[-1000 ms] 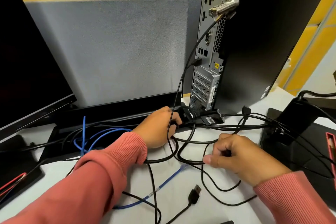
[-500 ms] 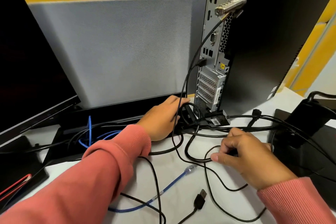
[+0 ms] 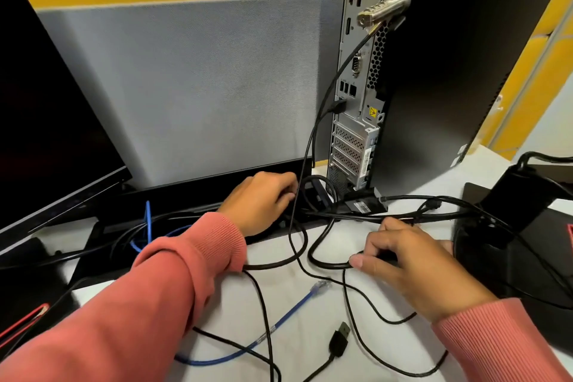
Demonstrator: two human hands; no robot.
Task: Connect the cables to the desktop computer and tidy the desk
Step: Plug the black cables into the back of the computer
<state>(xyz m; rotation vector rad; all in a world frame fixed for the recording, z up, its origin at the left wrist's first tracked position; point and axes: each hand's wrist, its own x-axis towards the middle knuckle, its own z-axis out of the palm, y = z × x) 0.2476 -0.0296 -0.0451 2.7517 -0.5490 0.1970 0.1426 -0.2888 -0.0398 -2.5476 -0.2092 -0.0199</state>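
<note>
The black desktop tower (image 3: 449, 71) stands at the right with its rear port panel (image 3: 356, 87) facing me. One black cable is plugged into a USB port (image 3: 339, 105). My left hand (image 3: 260, 201) lies at the tower's foot, fingers curled on a black cable beside a thick black plug (image 3: 316, 192). My right hand (image 3: 412, 263) pinches a loop of black cable (image 3: 325, 262) on the white desk (image 3: 297, 347). A blue network cable (image 3: 288, 310) and a loose black USB plug (image 3: 339, 339) lie between my arms.
A dark monitor (image 3: 46, 118) fills the left side. A grey partition (image 3: 201, 80) runs behind a black cable tray (image 3: 186, 192). A metal lock (image 3: 384, 8) hangs on the tower's rear. A black stand (image 3: 511, 211) with cables stands at the right.
My left hand has eased back a little from the black plug at the tower's foot. My right hand keeps its pinch on the cable loop, almost in place.
</note>
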